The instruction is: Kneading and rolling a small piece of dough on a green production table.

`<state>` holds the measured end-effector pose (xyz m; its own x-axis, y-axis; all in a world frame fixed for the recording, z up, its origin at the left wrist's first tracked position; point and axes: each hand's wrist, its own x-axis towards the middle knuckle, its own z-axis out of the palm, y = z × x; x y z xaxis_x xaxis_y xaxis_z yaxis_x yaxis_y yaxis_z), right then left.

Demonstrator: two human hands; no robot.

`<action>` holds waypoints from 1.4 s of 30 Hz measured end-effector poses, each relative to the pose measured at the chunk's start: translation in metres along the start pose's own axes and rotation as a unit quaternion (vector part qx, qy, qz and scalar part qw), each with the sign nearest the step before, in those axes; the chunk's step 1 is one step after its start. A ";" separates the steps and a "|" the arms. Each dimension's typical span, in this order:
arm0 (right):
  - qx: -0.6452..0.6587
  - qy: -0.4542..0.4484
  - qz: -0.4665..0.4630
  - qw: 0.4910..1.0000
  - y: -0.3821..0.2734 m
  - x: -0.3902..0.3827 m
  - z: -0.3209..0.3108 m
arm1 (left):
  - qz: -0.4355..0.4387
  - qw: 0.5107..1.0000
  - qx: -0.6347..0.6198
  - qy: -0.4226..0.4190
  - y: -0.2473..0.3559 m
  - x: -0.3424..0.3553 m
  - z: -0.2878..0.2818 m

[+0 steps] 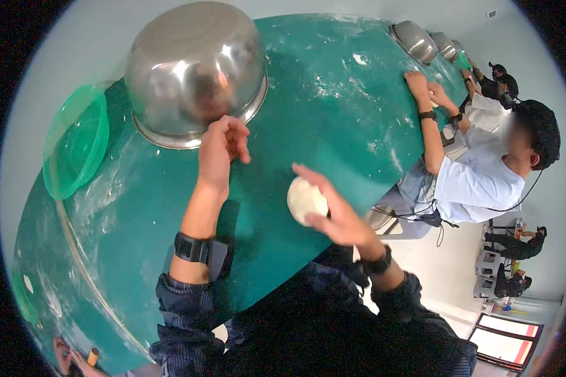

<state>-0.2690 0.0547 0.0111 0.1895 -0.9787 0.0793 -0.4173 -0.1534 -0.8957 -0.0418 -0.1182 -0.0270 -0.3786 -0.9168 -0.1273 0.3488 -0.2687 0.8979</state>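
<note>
A round, pale dough ball (304,200) is at the middle of the green table (251,276). Along its right side my right hand (343,217) is cupped, with fingers at the far edge and thumb at the near edge; the hand is slightly blurred. My left hand (220,147) is raised in front of an upturned steel bowl (195,69), close to its rim. Its fingers are loosely bent, somewhat apart, with nothing in them. Whether that hand touches the rim I cannot tell. Both wrists wear dark bands.
A green plastic basin (77,143) stands at the left table edge. White flour smears mark the tabletop. On the right a co-worker (484,163) in a white shirt works dough. More steel bowls (414,43) stand at the far right. Another person's hands (75,359) show at lower left.
</note>
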 end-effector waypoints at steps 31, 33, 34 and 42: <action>-0.285 -0.001 -0.020 0.958 -0.009 0.007 -0.007 | 0.103 0.992 -0.023 -0.068 -0.016 -0.004 0.010; -0.348 -0.023 -0.029 0.937 -0.030 -0.012 0.014 | 0.096 0.993 0.002 -0.068 -0.015 -0.008 0.002; -0.418 -0.041 -0.037 0.907 -0.038 -0.019 0.020 | 0.098 0.993 0.005 -0.070 -0.014 -0.008 0.003; -0.458 -0.048 -0.073 0.885 -0.039 -0.006 0.045 | 0.101 0.994 -0.012 -0.037 -0.013 -0.010 0.007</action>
<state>-0.2139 0.0721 0.0255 0.3562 -0.9303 0.0877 -0.9193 -0.3657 -0.1453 -0.0485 -0.1041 -0.0342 -0.3601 -0.9288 0.0876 0.4437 -0.0879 0.8919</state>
